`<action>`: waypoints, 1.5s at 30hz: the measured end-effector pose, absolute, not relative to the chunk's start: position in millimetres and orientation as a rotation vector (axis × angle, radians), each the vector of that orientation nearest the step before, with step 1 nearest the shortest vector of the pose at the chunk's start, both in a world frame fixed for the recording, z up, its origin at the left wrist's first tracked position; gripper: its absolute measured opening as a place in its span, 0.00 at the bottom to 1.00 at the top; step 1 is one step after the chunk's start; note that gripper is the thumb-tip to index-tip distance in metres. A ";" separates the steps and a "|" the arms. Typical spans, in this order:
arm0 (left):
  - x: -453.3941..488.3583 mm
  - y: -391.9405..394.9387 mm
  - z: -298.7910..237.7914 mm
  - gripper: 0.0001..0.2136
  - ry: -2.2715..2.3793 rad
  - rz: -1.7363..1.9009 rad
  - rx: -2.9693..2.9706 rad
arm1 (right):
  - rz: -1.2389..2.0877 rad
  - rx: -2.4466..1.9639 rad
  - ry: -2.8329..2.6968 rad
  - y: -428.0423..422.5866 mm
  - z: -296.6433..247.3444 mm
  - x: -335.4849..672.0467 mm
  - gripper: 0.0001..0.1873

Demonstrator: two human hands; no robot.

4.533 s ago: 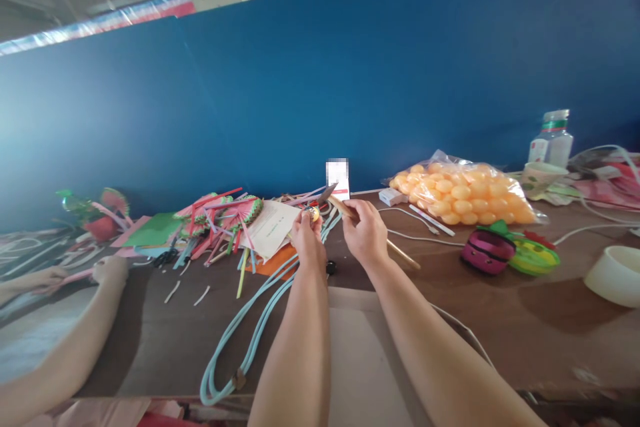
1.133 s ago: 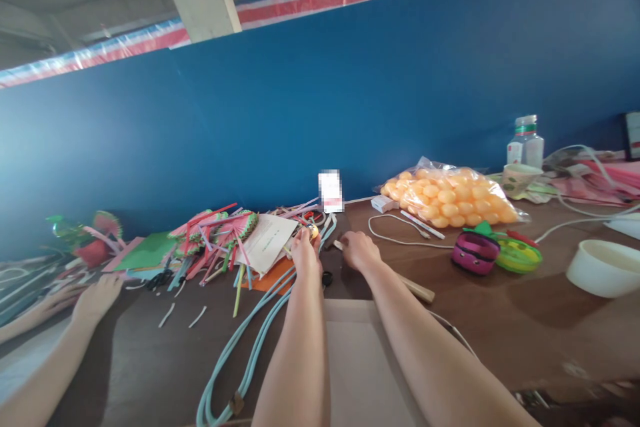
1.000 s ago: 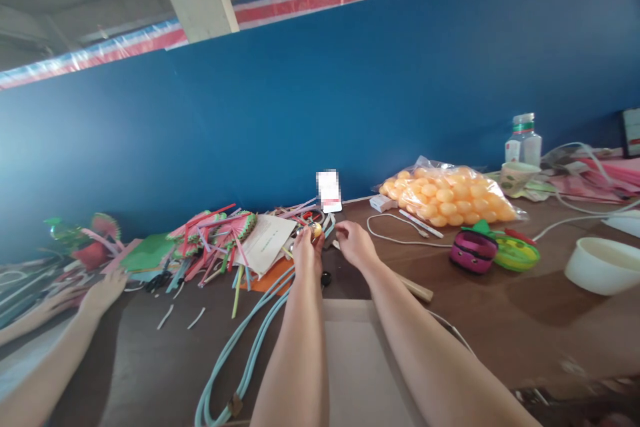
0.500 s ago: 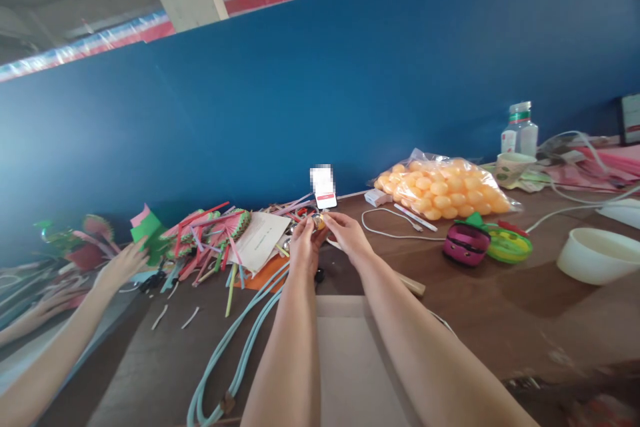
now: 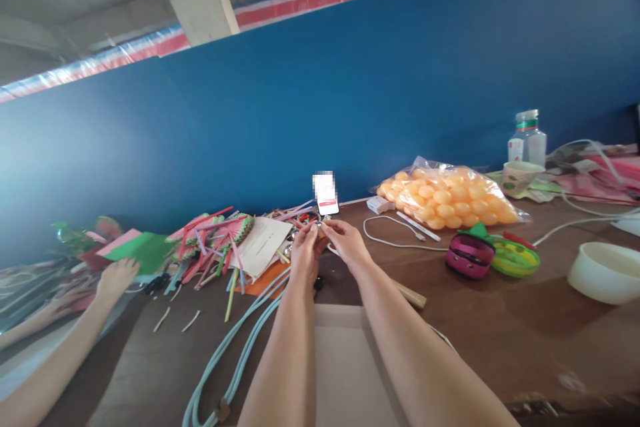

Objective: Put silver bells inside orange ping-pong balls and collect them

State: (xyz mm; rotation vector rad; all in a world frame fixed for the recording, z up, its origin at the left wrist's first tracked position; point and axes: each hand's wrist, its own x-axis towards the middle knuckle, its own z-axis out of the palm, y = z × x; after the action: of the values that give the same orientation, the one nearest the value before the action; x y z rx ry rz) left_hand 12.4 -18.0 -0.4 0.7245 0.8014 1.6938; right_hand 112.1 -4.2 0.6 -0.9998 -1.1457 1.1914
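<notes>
My left hand (image 5: 305,252) is closed around a small orange ball (image 5: 319,229), which barely shows between the fingertips. My right hand (image 5: 346,244) meets it from the right, its fingers pinched on the same small ball. Both hands hover just above the brown table (image 5: 500,320), in front of a white card (image 5: 325,193) propped against the blue wall. A wooden stick (image 5: 411,294) lies on the table beside my right forearm, touched by neither hand.
A bag of orange balls (image 5: 447,197), a pink and green toy (image 5: 471,255), a white bowl (image 5: 605,271), a bottle (image 5: 527,140) and a white cable (image 5: 387,232) lie to the right. Coloured paper strips (image 5: 215,243) and a light blue tube (image 5: 240,347) lie left. Another person's hand (image 5: 117,276) rests at far left.
My right hand has laid down the wooden stick it held 4.5 s ago and moved left to join my left hand at the ball. The other person's hand has shifted.
</notes>
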 end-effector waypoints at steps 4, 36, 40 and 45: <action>11.8 -16.7 -1.3 0.15 0.796 1.709 0.727 | 1.223 -0.997 -1.148 -6.3 2.3 112.5 0.20; 10.0 -10.9 -8.1 0.16 0.847 1.693 0.669 | 1.254 -1.040 -1.119 -3.2 -1.7 110.9 0.21; 10.2 -11.5 -8.3 0.15 0.822 1.688 0.687 | 1.268 -1.050 -1.097 -3.5 -1.2 111.0 0.21; 11.2 -13.4 -4.5 0.14 0.804 1.685 0.688 | 1.253 -1.038 -1.089 -3.5 -1.0 110.1 0.21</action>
State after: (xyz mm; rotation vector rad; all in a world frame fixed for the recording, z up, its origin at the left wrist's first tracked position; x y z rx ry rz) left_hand 11.2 -13.4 -4.5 0.6879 0.8042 1.6848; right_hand 110.1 -3.5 -1.0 -1.0383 -1.0891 1.2530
